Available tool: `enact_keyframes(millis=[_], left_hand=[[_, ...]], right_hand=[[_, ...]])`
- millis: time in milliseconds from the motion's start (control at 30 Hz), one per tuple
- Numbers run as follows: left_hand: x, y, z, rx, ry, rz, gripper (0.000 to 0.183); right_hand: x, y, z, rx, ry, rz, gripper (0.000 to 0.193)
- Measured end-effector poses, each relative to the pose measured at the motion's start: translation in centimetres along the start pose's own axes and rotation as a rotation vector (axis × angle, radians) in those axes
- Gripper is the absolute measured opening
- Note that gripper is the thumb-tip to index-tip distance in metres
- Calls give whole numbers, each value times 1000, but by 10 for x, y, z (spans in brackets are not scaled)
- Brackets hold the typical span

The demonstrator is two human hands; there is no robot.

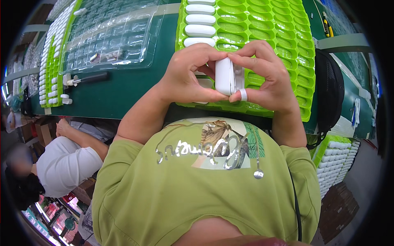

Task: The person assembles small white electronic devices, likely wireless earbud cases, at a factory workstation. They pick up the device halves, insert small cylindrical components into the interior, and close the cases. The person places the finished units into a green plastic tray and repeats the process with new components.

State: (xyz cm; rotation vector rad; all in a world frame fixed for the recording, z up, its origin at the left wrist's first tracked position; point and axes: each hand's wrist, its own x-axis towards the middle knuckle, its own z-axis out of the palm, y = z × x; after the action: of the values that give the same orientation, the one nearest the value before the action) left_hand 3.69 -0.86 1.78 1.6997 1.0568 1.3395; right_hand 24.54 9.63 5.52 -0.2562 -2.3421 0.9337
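A white earbud charging case [223, 77] is held upright between my two hands, over the near part of the green tray. My left hand [191, 69] grips its left side, with thumb at the bottom and forefinger at the top. My right hand [266, 76] pinches its right side the same way, with a white band round the thumb. Along the right side of the case runs a gap with a paler, see-through-looking part; what it is I cannot tell. Beneath my hands lies the bright green moulded tray [283, 30], its leftmost column holding several white oval cases [200, 19].
Left of the tray lie a clear plastic blister tray [111, 37] and a dark-handled tool [92, 78]. Another green tray [49, 74] with white pieces stands far left. A black bag [330, 90] hangs at the table's right; more filled trays [336, 160] sit below. A person [67, 160] sits at left.
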Motion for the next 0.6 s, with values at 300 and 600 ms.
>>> enact_keyframes(millis=[300,600], left_hand=[[0,1,1,-6,12,-84,73],[8,-2,-1,42,111,-64,77]], right_hand=[[-2,-4,10,71,28,163,62],[2,11,13,56,124,30,41]])
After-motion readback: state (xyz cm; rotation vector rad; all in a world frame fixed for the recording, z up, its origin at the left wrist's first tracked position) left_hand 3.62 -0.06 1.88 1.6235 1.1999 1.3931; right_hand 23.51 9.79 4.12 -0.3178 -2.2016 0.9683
